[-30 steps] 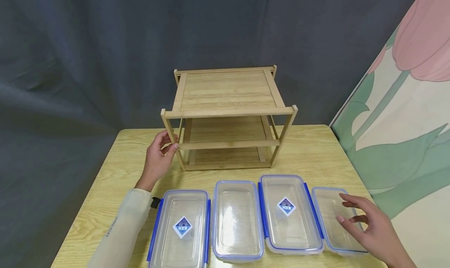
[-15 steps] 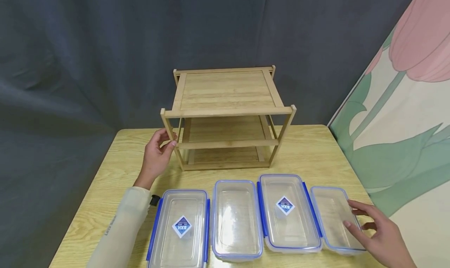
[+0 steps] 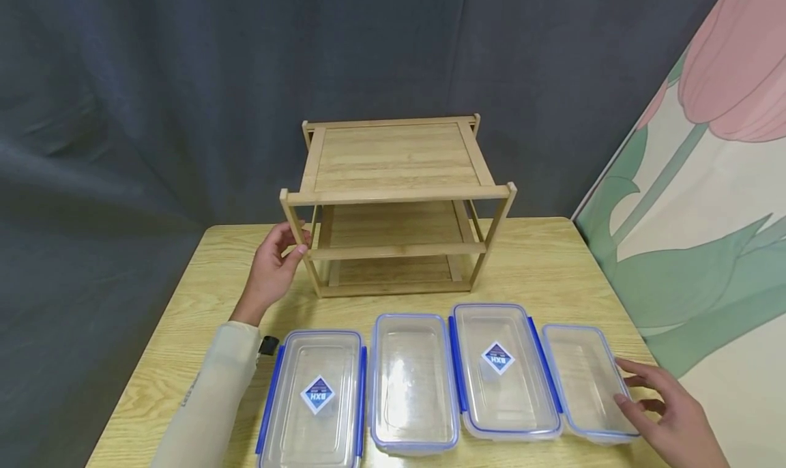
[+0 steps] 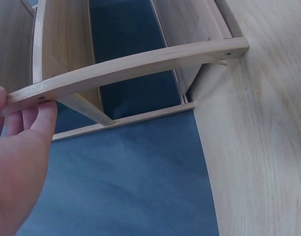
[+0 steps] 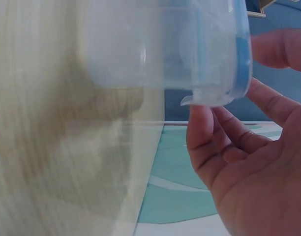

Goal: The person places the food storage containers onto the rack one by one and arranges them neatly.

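Note:
In the head view my left hand (image 3: 270,270) grips the front left leg of a light wooden rack (image 3: 399,157) with shelves. The left wrist view shows its fingers curled round the leg (image 4: 131,68). My right hand (image 3: 672,410) is at the right edge of the rightmost clear plastic food container (image 3: 583,379), which has a blue rim. Its thumb lies at the rim in the right wrist view, and another fingertip (image 5: 200,120) touches below the edge. The container stands on the table.
Left of it stand several similar containers: a clipped one (image 3: 506,400), one without visible side clips (image 3: 414,386), and another clipped one (image 3: 319,430). Dark cloth (image 3: 381,45) hangs behind the wooden table (image 3: 184,318). A flower-patterned cloth (image 3: 706,250) is at the right.
My right hand has come down from over the rightmost container and shifted outward to its right edge. The left hand keeps its grip on the rack leg.

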The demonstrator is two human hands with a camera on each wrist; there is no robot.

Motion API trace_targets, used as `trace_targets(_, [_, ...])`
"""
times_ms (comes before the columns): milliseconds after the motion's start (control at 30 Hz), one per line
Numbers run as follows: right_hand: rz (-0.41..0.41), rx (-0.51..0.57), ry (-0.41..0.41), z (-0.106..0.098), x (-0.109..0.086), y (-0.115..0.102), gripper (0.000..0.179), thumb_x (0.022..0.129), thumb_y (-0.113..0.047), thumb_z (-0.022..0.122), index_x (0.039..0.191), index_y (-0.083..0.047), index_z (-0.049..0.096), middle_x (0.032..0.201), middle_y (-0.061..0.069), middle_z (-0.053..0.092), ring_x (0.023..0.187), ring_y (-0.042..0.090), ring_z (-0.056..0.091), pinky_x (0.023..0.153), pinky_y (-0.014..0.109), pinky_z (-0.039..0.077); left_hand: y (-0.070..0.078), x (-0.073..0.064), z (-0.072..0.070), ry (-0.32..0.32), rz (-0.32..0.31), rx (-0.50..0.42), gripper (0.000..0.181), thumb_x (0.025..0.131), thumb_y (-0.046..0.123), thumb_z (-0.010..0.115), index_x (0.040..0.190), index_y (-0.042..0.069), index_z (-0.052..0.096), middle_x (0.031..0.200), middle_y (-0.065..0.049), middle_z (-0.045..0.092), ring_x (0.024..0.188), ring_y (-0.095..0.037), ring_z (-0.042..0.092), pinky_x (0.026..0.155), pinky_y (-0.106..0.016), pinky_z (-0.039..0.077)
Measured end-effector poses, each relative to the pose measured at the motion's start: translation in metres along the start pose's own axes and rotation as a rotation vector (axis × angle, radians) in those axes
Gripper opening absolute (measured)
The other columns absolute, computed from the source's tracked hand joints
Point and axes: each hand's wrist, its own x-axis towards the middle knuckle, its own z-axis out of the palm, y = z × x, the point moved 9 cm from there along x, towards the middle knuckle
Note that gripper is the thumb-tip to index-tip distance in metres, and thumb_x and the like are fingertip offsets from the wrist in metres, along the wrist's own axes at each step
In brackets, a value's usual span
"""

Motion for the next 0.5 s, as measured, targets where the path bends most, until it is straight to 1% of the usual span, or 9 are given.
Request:
trace_targets(167, [0.077, -0.025, -0.070, 0.004, -0.007, 0.016, 0.054, 0.092, -0.003, 0.080, 0.143, -0.005, 0.062, 0.125, -0.043, 0.048, 0.099, -0.022, 0.051, 0.065, 0.010, 0.050, -0.002, 0.002, 0.003, -0.041, -0.019, 0.041, 0.036, 0.107, -0.001, 0.056, 0.144, -0.002, 0.054, 0.129, -0.027, 0.065, 0.121, -0.038, 0.063, 0.092, -0.014, 0.055])
trace_targets(300, [0.116, -0.058, -0.101, 0.005, -0.009, 0.023, 0.055, 0.093, -0.008, 0.081, 0.144, -0.007, 0.062, 0.121, -0.046, 0.045, 0.096, -0.022, 0.049, 0.063, 0.014, 0.050, -0.004, 0.003, 0.003, -0.048, -0.032, 0.066, 0.036, 0.108, -0.001, 0.055, 0.144, -0.003, 0.053, 0.129, -0.026, 0.065, 0.122, -0.039, 0.064, 0.091, -0.013, 0.054])
trace_targets(367, [0.136, -0.051, -0.116, 0.006, -0.010, 0.026, 0.054, 0.094, -0.010, 0.080, 0.144, -0.006, 0.061, 0.121, -0.047, 0.045, 0.095, -0.021, 0.051, 0.063, 0.014, 0.050, -0.005, 0.002, 0.003, -0.048, -0.037, 0.078, 0.036, 0.109, 0.000, 0.054, 0.144, -0.003, 0.053, 0.129, -0.025, 0.065, 0.122, -0.038, 0.064, 0.091, -0.012, 0.054])
trace_targets(500, [0.206, -0.012, -0.148, 0.010, -0.012, 0.031, 0.052, 0.100, -0.018, 0.076, 0.146, -0.003, 0.058, 0.121, -0.050, 0.043, 0.091, -0.016, 0.058, 0.064, 0.016, 0.054, -0.006, 0.001, 0.002, -0.042, -0.048, 0.085, 0.035, 0.109, 0.001, 0.054, 0.144, 0.000, 0.055, 0.129, -0.024, 0.065, 0.122, -0.038, 0.064, 0.092, -0.012, 0.053])
